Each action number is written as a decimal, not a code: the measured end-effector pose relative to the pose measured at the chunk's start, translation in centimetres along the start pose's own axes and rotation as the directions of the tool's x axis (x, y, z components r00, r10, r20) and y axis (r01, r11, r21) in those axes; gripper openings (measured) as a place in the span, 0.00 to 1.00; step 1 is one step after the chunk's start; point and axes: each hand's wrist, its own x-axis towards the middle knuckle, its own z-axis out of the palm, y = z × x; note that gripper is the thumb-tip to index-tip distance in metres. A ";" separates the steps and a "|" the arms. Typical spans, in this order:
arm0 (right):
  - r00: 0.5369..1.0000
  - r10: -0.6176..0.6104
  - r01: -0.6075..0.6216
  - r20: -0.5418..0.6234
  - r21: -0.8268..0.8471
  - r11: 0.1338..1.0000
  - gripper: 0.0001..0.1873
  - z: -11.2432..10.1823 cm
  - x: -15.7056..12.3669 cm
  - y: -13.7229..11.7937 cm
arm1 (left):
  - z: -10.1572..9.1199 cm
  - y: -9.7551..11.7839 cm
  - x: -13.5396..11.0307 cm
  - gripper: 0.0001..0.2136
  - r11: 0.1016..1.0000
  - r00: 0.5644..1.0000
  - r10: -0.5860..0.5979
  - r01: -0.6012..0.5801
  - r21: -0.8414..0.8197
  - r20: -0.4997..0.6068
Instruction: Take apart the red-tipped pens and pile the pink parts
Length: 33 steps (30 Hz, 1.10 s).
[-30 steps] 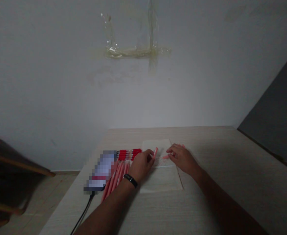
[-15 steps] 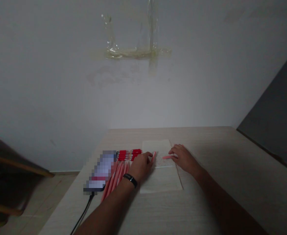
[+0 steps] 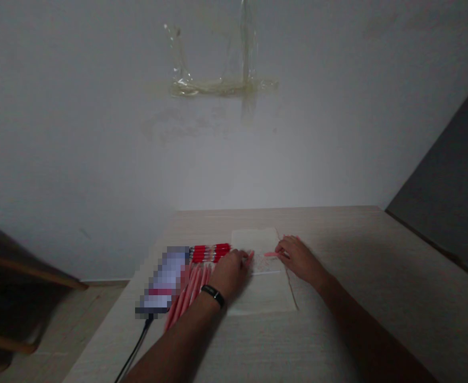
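Note:
My left hand (image 3: pixel 231 270), with a black band at the wrist, is closed on a short pink pen-like piece (image 3: pixel 252 255) that sticks up past the fingertips. Opposite it, my right hand (image 3: pixel 300 258) pinches a second slim pink piece (image 3: pixel 270 254), whose free end points left. A small gap separates the two pieces. Both are above a pale cloth-like sheet (image 3: pixel 260 298) lying on the table, with a thin white strip (image 3: pixel 268 273) across its middle. Whether the pieces are pen parts is too small to tell.
Left of the sheet lie several red pens (image 3: pixel 208 252) in a row and a bundle of long pink sticks (image 3: pixel 186 298). Beside them is a blurred phone (image 3: pixel 166 276) with a black cable (image 3: pixel 138 343). The pale table (image 3: pixel 322 340) meets a wall; a chair (image 3: pixel 10 298) stands left.
The pink piece in my left hand is lower and shows less above the fingers. My right hand has shifted very slightly, its piece a little higher.

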 end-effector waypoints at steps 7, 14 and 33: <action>0.998 -0.057 0.057 -0.011 0.025 0.998 0.02 0.0 -0.1 -1.3 | 0.2 -0.1 -0.1 0.12 0.995 0.994 0.093 -0.095 -0.042 -0.055; 0.998 -0.066 0.066 0.012 0.005 0.998 0.02 -0.2 -0.4 -2.3 | 0.0 0.4 -0.3 0.11 0.988 0.990 0.136 -0.139 -0.072 -0.036; 0.999 -0.041 0.041 -0.001 -0.047 0.998 0.03 0.0 -0.1 -0.5 | 0.0 1.6 -0.7 0.09 0.987 0.983 0.155 -0.158 0.024 0.097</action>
